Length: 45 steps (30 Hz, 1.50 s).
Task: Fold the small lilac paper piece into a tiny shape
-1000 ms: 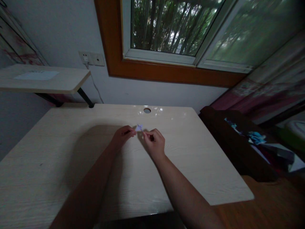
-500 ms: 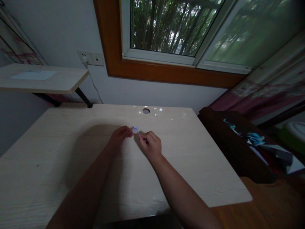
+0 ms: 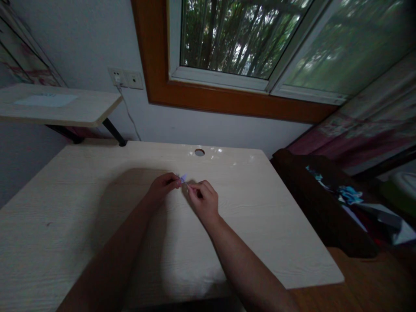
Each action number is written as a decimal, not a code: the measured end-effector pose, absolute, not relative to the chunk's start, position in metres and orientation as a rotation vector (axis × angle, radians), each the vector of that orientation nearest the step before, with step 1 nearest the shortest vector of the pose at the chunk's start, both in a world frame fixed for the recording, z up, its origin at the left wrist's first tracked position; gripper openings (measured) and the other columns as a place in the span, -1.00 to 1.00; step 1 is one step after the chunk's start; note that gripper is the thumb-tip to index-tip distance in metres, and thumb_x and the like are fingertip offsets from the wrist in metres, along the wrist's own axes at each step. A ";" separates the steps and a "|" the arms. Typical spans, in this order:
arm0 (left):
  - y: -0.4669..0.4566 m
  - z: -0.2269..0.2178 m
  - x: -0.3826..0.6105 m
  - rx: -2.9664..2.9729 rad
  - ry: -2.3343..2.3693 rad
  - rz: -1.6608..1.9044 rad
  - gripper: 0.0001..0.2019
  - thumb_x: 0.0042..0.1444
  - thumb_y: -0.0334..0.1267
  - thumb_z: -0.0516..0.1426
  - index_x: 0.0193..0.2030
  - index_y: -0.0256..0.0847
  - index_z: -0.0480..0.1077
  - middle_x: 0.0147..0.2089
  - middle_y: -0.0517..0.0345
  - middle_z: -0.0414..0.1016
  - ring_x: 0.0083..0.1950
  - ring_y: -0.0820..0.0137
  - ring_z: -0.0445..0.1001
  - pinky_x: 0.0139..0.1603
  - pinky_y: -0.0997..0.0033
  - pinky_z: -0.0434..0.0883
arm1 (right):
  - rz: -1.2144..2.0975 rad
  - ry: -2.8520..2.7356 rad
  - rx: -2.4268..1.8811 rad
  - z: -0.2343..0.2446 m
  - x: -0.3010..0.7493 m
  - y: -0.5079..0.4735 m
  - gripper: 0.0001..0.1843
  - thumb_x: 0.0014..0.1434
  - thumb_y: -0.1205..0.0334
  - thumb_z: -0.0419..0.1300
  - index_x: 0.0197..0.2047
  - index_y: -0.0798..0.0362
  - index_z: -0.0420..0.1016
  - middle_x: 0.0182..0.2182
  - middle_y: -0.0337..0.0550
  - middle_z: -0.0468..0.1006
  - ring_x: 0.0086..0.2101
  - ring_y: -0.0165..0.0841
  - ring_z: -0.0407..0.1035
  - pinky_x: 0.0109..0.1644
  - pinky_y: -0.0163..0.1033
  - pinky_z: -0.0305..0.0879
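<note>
Between my hands, above the pale wooden desk [image 3: 253, 225], is a small light-purple piece [image 3: 183, 178], thin and pointed at the top. Its exact kind is too small to make out. My left hand [image 3: 165, 184] pinches it from the left side with thumb and forefinger. From the right, my right hand [image 3: 205, 197] is closed in a pinch on a thin, pale, stick-like end that runs toward the purple piece. Whether that end belongs to the purple piece I cannot tell. My fingertips hide part of both.
A raised shelf [image 3: 97, 110] with a paper sheet [image 3: 47, 100] stands at the back left. Near the desk's far edge is a round cable hole [image 3: 199, 152]. A dark wooden piece of furniture [image 3: 308, 195] with blue crumpled items [image 3: 350, 194] lies to the right.
My right hand has shifted slightly left, closer to my left hand. The purple piece has tilted and moved a little left and down. The camera view has turned slightly.
</note>
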<state>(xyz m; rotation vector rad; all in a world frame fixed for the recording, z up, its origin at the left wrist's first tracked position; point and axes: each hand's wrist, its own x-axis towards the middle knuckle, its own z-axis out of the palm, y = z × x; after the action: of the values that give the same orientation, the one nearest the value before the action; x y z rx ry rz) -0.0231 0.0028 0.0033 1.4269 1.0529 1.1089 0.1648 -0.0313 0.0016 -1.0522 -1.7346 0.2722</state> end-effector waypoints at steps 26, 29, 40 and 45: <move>0.004 0.000 -0.023 1.369 1.073 1.207 -0.79 -0.01 -0.16 0.27 -0.29 -0.21 0.41 -0.31 0.19 0.48 -0.27 0.41 0.44 -0.18 0.43 0.36 | 0.275 -1.729 -1.042 0.004 0.163 -0.032 -0.92 0.27 0.23 0.22 -0.24 0.01 0.55 -0.45 -0.18 0.47 -0.45 -0.38 0.35 -0.39 -0.28 0.31; 0.005 -0.003 -0.023 1.331 1.027 1.254 -0.74 -0.01 -0.18 0.30 -0.23 -0.20 0.37 -0.26 0.17 0.50 -0.24 0.42 0.46 -0.13 0.41 0.38 | 0.292 -1.767 -0.996 0.004 0.163 -0.033 -0.92 0.27 0.26 0.22 -0.20 0.00 0.56 -0.40 -0.15 0.52 -0.40 -0.37 0.40 -0.33 -0.27 0.36; 0.004 0.001 -0.025 1.415 1.060 1.146 -0.72 -0.05 -0.13 0.33 -0.22 -0.20 0.47 -0.23 0.12 0.58 -0.18 0.34 0.52 -0.07 0.33 0.43 | 0.324 -1.697 -1.027 0.007 0.164 -0.031 -0.93 0.26 0.25 0.24 -0.22 0.00 0.56 -0.39 -0.16 0.51 -0.42 -0.38 0.39 -0.35 -0.29 0.35; 0.002 0.006 -0.024 1.450 1.092 1.118 -0.78 -0.04 -0.15 0.31 -0.26 -0.19 0.51 -0.26 0.13 0.60 -0.20 0.34 0.53 -0.09 0.35 0.44 | 0.374 -1.689 -1.040 0.008 0.164 -0.029 -0.95 0.25 0.26 0.24 -0.23 0.01 0.55 -0.35 -0.16 0.53 -0.41 -0.38 0.38 -0.33 -0.29 0.35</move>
<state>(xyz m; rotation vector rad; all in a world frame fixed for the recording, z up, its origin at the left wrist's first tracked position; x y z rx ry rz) -0.0239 0.0021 0.0058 1.4495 1.0922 1.1180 0.1637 -0.0289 0.0082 -1.0401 -1.6886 0.3742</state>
